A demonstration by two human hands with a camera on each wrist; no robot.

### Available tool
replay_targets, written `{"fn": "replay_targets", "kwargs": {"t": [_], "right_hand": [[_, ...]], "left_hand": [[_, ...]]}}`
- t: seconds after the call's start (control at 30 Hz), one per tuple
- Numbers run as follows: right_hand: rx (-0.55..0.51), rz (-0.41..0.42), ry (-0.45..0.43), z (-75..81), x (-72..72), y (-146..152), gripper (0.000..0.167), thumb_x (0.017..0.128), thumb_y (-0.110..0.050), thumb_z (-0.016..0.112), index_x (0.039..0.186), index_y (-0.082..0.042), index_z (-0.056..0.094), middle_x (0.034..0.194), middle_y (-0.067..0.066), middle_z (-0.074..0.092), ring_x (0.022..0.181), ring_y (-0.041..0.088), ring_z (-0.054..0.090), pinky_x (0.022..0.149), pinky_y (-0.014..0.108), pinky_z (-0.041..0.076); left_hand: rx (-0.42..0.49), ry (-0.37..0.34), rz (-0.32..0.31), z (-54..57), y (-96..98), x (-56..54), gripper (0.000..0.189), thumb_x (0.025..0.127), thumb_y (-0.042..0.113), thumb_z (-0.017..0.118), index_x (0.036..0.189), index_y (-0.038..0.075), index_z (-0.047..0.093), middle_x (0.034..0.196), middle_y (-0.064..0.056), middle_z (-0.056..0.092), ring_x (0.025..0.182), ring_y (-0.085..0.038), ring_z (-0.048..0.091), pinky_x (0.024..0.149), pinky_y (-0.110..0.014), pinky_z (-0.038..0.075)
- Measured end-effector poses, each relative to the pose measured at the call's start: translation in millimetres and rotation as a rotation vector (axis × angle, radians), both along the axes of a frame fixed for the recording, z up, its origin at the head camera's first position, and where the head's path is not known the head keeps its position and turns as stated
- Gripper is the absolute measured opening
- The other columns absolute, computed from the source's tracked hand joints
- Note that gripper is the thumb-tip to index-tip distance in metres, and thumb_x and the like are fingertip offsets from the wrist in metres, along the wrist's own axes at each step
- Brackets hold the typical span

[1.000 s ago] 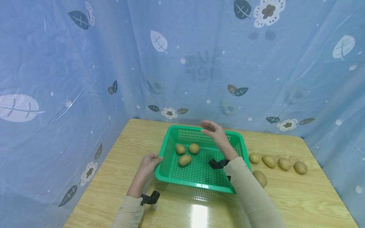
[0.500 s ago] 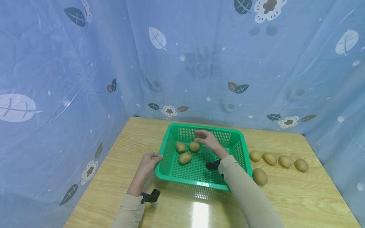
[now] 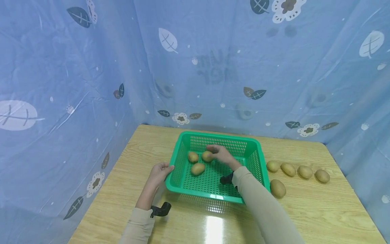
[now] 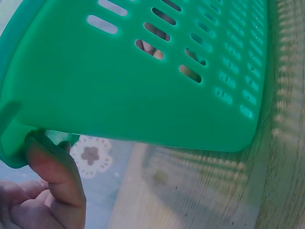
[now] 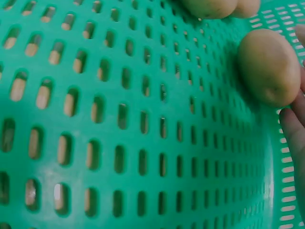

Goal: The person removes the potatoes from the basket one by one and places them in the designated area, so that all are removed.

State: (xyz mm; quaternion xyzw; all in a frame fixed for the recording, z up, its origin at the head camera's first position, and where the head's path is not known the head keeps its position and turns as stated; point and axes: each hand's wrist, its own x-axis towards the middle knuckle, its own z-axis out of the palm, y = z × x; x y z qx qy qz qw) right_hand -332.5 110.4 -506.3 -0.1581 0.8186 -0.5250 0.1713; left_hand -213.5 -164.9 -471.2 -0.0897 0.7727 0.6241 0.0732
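A green plastic basket (image 3: 210, 197) with slotted walls stands on the wooden table. My left hand (image 3: 158, 174) grips its left rim; in the left wrist view the thumb (image 4: 55, 164) bends against the rim beside the green side wall. Inside the basket, toward the back left, lie three potatoes. My right hand (image 3: 223, 155) reaches in and has its fingers and thumb around the rightmost potato (image 3: 207, 156). The right wrist view shows this potato (image 5: 269, 69) against the fingertips. The other two are a potato (image 3: 193, 157) to its left and a potato (image 3: 197, 169) in front.
On the table right of the basket, several potatoes (image 3: 288, 169) form a row, and a larger potato (image 3: 278, 188) sits close to the basket's side. A blue patterned curtain (image 3: 213, 78) hangs behind the table (image 3: 329, 210) and along its sides.
My right hand has come down and to the left into the basket, from above its back rim to the rightmost potato. The left hand keeps its grip on the rim.
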Motion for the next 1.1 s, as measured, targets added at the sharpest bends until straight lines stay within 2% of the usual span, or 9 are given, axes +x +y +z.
{"fn": "replay_targets", "kwargs": {"t": [0.4,0.8,1.1], "right_hand": [[0.067,-0.05,0.08,-5.2,3.4,-8.7,0.043,0.092,-0.008,0.06,0.134,-0.002,0.051,0.135,0.017,0.052,0.124,0.035,0.048,0.098,0.05,0.042],[0.094,-0.051,0.034,-3.3,3.6,-9.0,0.046,0.092,-0.01,0.06,0.136,-0.005,0.049,0.139,0.015,0.05,0.124,0.033,0.048,0.096,0.047,0.044],[0.143,-0.021,0.023,-5.3,3.6,-9.6,0.048,0.09,-0.011,0.063,0.136,-0.006,0.05,0.138,0.017,0.05,0.119,0.033,0.052,0.089,0.043,0.049]], "left_hand": [[-0.001,0.007,-0.004,-0.4,-0.9,1.0,0.034,0.096,0.018,0.055,0.116,-0.009,0.056,0.101,-0.021,0.067,0.086,-0.022,0.068,0.072,-0.028,0.055],[0.001,0.004,-0.001,1.2,-0.2,0.9,0.034,0.096,0.018,0.055,0.117,-0.009,0.056,0.101,-0.022,0.067,0.085,-0.022,0.068,0.07,-0.027,0.055],[-0.001,0.014,-0.003,-0.9,-0.6,0.4,0.035,0.097,0.018,0.054,0.117,-0.01,0.054,0.1,-0.024,0.067,0.085,-0.023,0.068,0.07,-0.028,0.055]]}}
